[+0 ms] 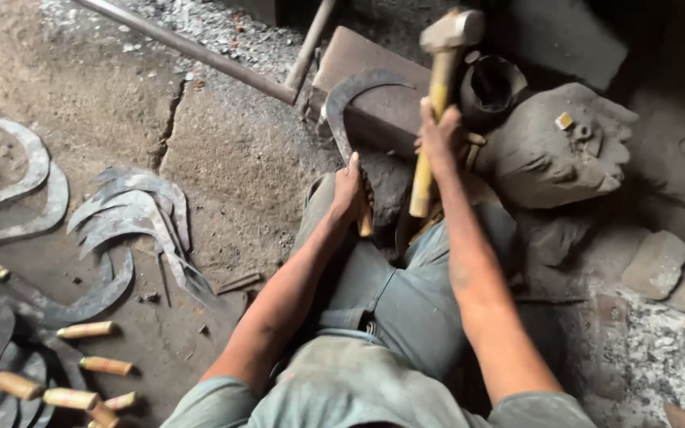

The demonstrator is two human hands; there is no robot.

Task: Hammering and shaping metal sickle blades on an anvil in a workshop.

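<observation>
The anvil block (374, 95), the biggest thing at hand, sits on the dirt floor (223, 158) just ahead of the person's knees, and the curved sickle blade (350, 99) lies across its near edge. To strike well, the blade should probably sit flat on the block and the blow land squarely on the curve, clear of the holding hand. The right hand (440, 136) has its fingers wrapped tight round the raised hammer (441, 71); the left hand (349, 190) has its fingers closed on the sickle's handle end. A dark round pot (491, 85) stands behind; what it holds cannot be told. Finished sickles (132, 214) lie at left.
</observation>
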